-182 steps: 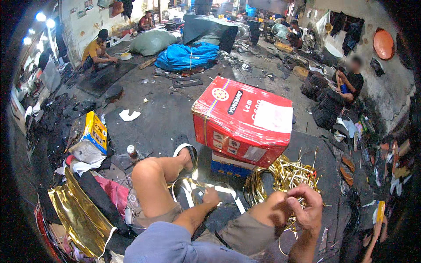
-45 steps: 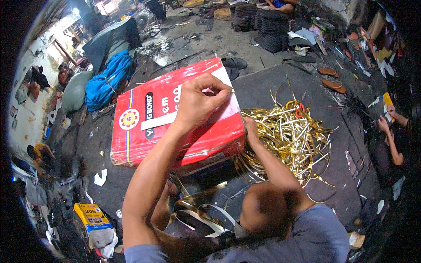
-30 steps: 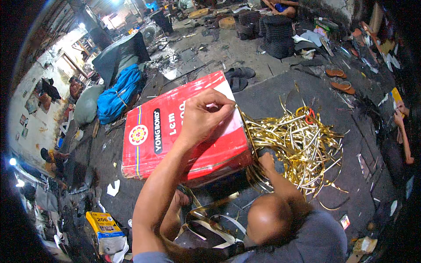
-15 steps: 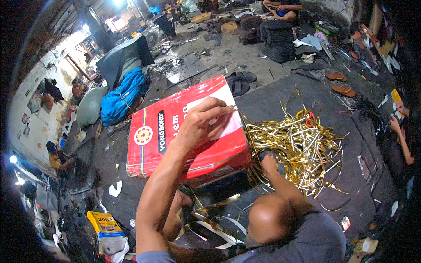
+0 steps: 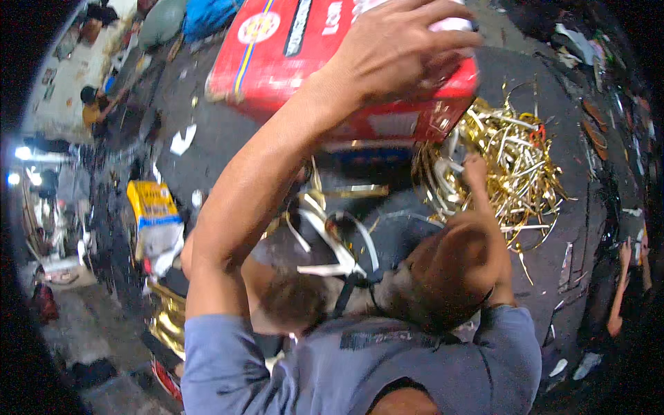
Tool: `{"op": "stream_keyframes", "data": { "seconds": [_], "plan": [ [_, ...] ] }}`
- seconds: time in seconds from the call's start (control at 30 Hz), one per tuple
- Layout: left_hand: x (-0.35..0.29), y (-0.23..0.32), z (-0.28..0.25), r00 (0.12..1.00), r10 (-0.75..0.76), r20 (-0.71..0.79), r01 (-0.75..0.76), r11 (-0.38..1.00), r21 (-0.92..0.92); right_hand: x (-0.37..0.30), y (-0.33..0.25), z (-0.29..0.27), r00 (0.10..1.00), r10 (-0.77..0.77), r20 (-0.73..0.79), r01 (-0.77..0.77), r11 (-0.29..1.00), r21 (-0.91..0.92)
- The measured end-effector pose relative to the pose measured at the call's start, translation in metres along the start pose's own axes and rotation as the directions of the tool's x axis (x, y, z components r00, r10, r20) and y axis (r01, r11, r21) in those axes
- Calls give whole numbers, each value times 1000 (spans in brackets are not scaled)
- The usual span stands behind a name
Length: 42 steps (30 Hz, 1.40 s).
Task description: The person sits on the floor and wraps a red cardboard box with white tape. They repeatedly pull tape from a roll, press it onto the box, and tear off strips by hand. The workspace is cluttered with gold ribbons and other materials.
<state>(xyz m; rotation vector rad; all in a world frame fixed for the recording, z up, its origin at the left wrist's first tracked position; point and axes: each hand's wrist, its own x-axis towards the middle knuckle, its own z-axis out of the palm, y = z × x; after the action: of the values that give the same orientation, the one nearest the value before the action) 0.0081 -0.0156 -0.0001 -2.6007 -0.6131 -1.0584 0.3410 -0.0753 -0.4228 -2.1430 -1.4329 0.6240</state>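
My left hand (image 5: 408,52) reaches over the top of a red cardboard box (image 5: 315,69), its fingers bent together at the box's right end. Blur hides what sits between those fingertips. Lower and to the right, my right hand (image 5: 474,169) is closed at the near left side of a tangled heap of shiny gold strips (image 5: 522,166), gripping strips there. Some strips curve up between this hand and the box's right side.
Loose white and gold strips (image 5: 332,245) lie between my legs. To the left are a yellow and blue packet (image 5: 153,207), a white scrap (image 5: 182,140) and a gold roll (image 5: 168,318). A blue bundle (image 5: 207,17) lies beyond. Another person (image 5: 97,107) sits far left.
The view has tipped down toward my body, so the box and heap appear higher. My left hand still hangs over the box's right end; my right hand stays at the strips.
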Motion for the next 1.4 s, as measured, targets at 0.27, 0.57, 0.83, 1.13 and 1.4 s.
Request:
{"op": "stream_keyframes", "data": {
  "seconds": [0.27,0.57,0.83,1.13,1.4],
  "plan": [
    [-214,137,56,641,-609,467,712,699,-67,-35,23,-211,465,545,-698,77,760,645],
    [-400,171,121,-13,-795,606,760,387,523,-142,9,-278,665,193,-722,157,909,387],
    [-213,174,92,324,-315,892,943,181,-279,-202,-173,-315,935,-283,-214,349,842,410],
    [-52,112,-72,467,-275,840,788,-301,-536,-200,-333,-301,473,-873,123,795,482,369],
    [-99,4,-188,521,-479,707,854,278,-440,-127,-366,-290,609,-741,283,537,647,541]
  ]
}}
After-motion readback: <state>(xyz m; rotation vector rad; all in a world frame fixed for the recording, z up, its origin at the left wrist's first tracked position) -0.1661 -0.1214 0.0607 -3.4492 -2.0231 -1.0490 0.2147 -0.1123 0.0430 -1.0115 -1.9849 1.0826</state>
